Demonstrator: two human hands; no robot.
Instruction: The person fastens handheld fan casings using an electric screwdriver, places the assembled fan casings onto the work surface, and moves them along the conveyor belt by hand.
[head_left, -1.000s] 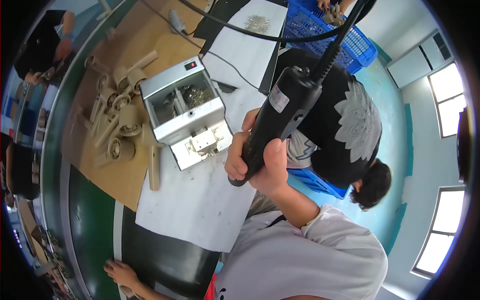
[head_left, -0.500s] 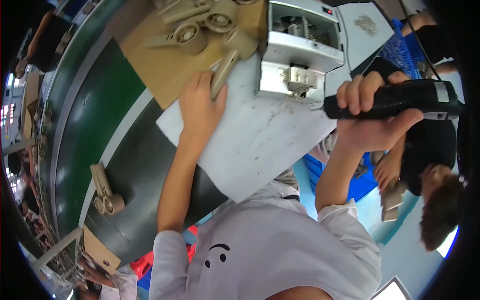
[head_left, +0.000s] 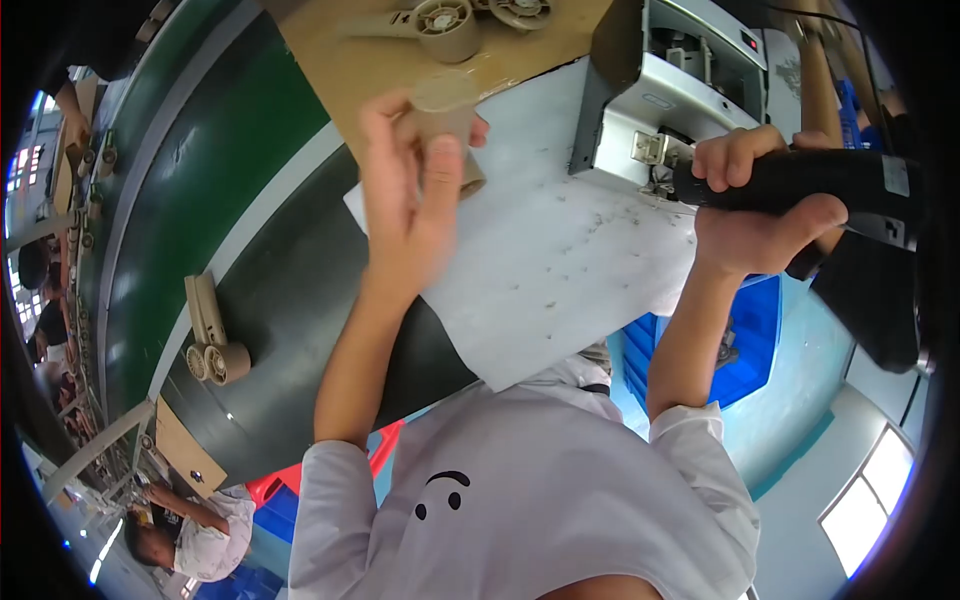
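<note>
A beige handheld fan body (head_left: pixel 447 108), smeared by motion, is in my left hand (head_left: pixel 412 215). The thumb and fingers are wrapped round it above the white sheet (head_left: pixel 520 250). My right hand (head_left: pixel 750 225) grips a black electric screwdriver (head_left: pixel 830 185), held level with the thumb along its underside. Its front end is beside the pick-up block of a silver screw feeder (head_left: pixel 635 130); I cannot make out whether the bit touches it. Small dark specks, apparently screws, lie scattered on the sheet.
More beige fan bodies (head_left: pixel 447 30) lie on the cardboard (head_left: pixel 350 70) at the top. Two more (head_left: pixel 212 325) rest on the dark tabletop at left, beside the green belt (head_left: pixel 230 150). A blue bin (head_left: pixel 750 330) stands at right. Another person (head_left: pixel 195 535) is at lower left.
My left hand has lifted and turned the fan body off the sheet's upper edge. The screwdriver's front end is now closer to the feeder's block. The whole view has shifted.
</note>
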